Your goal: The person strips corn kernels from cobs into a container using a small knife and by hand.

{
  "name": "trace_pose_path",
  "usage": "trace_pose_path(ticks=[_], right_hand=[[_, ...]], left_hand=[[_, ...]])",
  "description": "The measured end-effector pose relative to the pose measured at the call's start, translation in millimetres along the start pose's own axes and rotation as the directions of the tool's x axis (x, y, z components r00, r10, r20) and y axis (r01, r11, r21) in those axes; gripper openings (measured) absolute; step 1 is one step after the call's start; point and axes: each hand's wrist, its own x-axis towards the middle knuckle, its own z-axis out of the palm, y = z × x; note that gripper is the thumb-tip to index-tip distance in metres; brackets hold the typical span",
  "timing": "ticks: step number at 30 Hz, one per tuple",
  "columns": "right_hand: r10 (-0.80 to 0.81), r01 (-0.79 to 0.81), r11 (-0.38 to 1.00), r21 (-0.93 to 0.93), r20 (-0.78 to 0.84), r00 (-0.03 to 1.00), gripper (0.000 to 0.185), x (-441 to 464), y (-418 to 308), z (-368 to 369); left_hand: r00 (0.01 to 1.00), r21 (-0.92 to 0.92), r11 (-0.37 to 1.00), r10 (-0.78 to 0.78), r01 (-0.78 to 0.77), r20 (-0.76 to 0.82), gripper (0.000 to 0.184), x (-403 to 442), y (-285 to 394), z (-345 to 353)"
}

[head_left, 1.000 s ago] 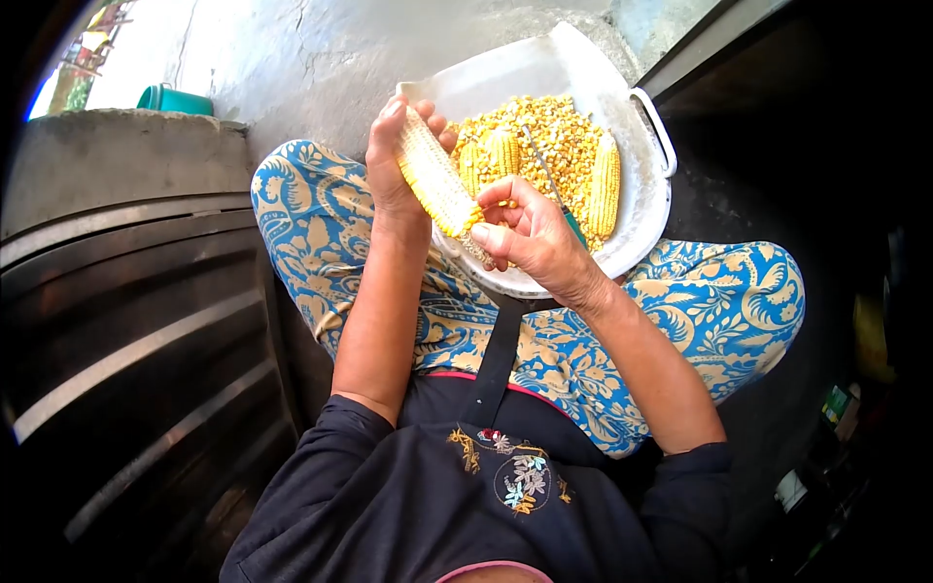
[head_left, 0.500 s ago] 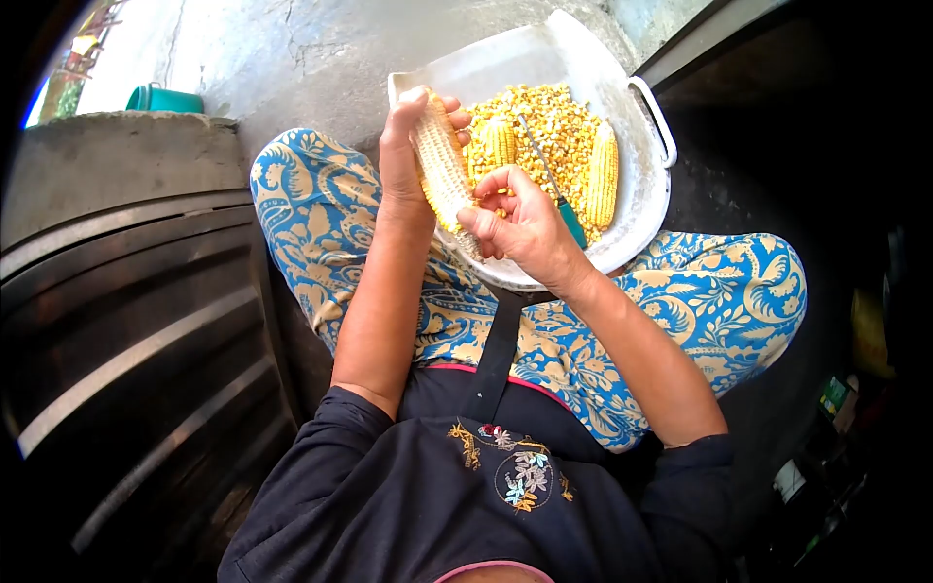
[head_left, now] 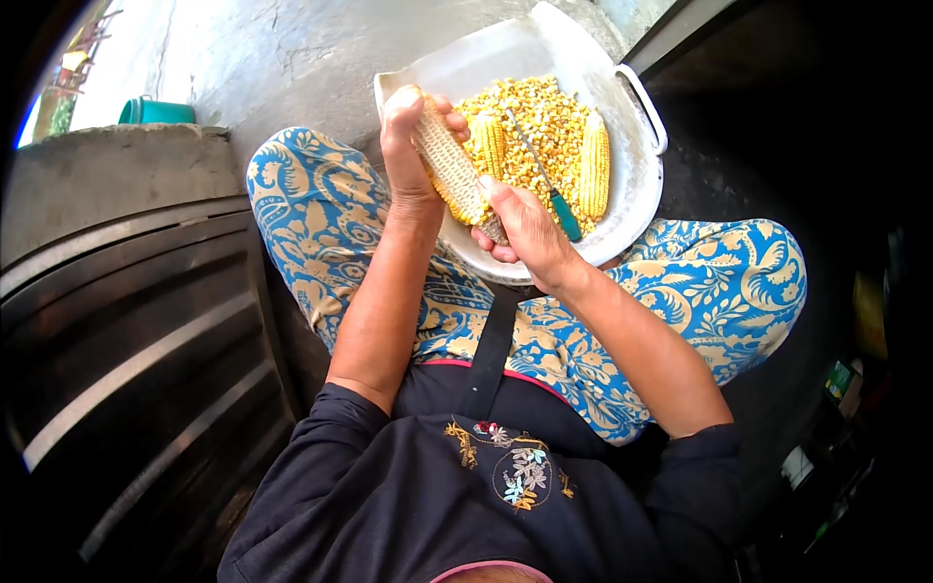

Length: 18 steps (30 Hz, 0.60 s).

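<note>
A partly stripped corn cob [head_left: 449,160] slants between both hands above the near left of a white basin [head_left: 632,170]. My left hand [head_left: 408,146] is wrapped round its upper end. Around the lower end closes my right hand [head_left: 525,228], its thumb pressed on the cob. Bare, pale rows face up, and yellow kernels remain along the cob's left edge and lower part. Inside the basin, loose corn kernels [head_left: 530,102] surround one corn cob [head_left: 489,146] and another full cob [head_left: 594,165] at the right. A screwdriver-like tool with a green handle [head_left: 564,216] rests on the kernels.
The basin stands between my knees, which are covered by blue patterned trousers [head_left: 311,204]. A low concrete ledge [head_left: 117,180] with a dark ribbed panel [head_left: 136,360] lies to the left. Beyond the ledge is a green bucket [head_left: 157,111]. Dark clutter sits far right.
My right hand has shifted from a loose finger touch to a closed grip on the cob's lower end, thumb higher up. The cob has turned slightly. The view has shifted a little.
</note>
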Motion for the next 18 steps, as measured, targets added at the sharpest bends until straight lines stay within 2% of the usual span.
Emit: trace_pose_path(ticks=[3, 7, 8, 9, 10, 12, 13, 15, 16, 18], right_hand=[[0.012, -0.013, 0.997, 0.080, 0.009, 1.000, 0.038, -1.4, -3.2, 0.5], [0.049, -0.050, 0.999, 0.003, 0.071, 0.996, 0.039, -0.1, -7.1, -4.2], [-0.092, 0.090, 0.947, -0.308, 0.007, 0.996, 0.041, 2.6, -2.6, -4.9], [-0.243, 0.191, 0.783, -0.592, -0.008, 0.970, 0.045, 4.2, -2.0, -3.5], [-0.240, 0.190, 0.782, -0.594, -0.006, 0.971, 0.045, 3.8, -1.8, -1.4], [-0.444, 0.268, 0.621, -0.737, -0.049, 0.895, 0.048, 0.5, -2.4, 3.7], [-0.445, 0.267, 0.621, -0.737, -0.051, 0.894, 0.048, 1.7, -0.9, 2.8], [-0.432, 0.226, 0.506, -0.832, -0.017, 0.902, 0.046, 4.2, 2.2, 0.0], [-0.433, 0.226, 0.506, -0.832, -0.019, 0.901, 0.046, 3.6, 1.7, -0.4], [-0.358, 0.130, 0.429, -0.894, -0.037, 0.933, 0.037, 1.9, -2.1, 0.2]], left_hand=[[0.999, 0.056, 0.998, 0.031, -0.033, 0.037, 0.025, -0.1, -0.8, 1.7], [1.000, 0.006, 1.000, -0.011, 0.011, 0.016, 0.025, 0.7, 4.8, 2.7], [0.999, -0.003, 0.999, -0.040, 0.040, 0.008, 0.025, 0.7, 6.2, 2.7], [0.999, -0.004, 0.999, -0.039, 0.039, 0.007, 0.025, 1.4, 6.3, 1.9], [0.999, -0.031, 0.998, -0.045, 0.045, 0.001, 0.024, 2.2, 6.3, 0.5], [0.999, -0.056, 0.997, -0.051, 0.051, -0.004, 0.024, 3.4, 5.6, -1.6], [0.999, -0.077, 0.996, -0.039, 0.037, -0.027, 0.023, 4.3, 4.1, -1.4], [0.998, -0.100, 0.995, -0.030, 0.025, -0.049, 0.022, 4.6, 0.5, -1.9], [0.998, -0.084, 0.996, -0.031, 0.026, -0.050, 0.021, 4.6, -0.7, -2.7], [0.998, -0.071, 0.997, -0.031, 0.027, -0.051, 0.020, 4.4, -1.1, -3.8]])
